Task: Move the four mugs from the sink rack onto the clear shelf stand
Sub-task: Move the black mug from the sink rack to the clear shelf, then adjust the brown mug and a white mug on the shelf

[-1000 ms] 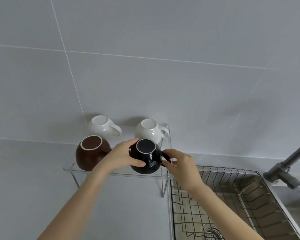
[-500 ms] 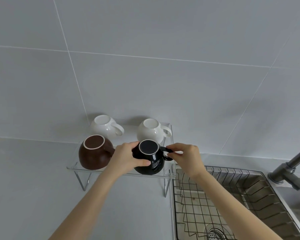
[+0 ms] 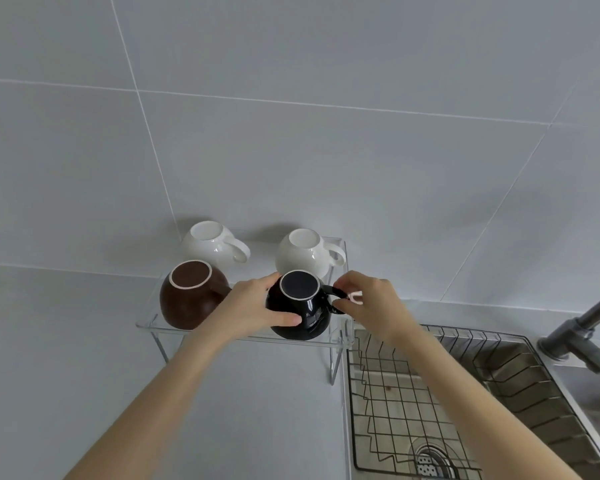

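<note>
Several mugs stand upside down on the clear shelf stand (image 3: 153, 325). A black mug (image 3: 300, 308) is at the front right, a brown mug (image 3: 187, 297) at the front left. Behind them are two white mugs (image 3: 210, 244) (image 3: 303, 254) with handles to the right. My left hand (image 3: 253, 306) wraps the black mug's left side. My right hand (image 3: 371, 303) pinches its handle from the right. The wire sink rack (image 3: 413, 403) sits in the sink at lower right with no mugs in it.
A grey faucet (image 3: 582, 337) stands at the right edge above the steel sink. The tiled wall rises right behind the shelf stand. Grey countertop lies to the left of and below the stand.
The black mug stays in place at the stand's front right with both hands still on it. My right fingers have shifted slightly on the handle.
</note>
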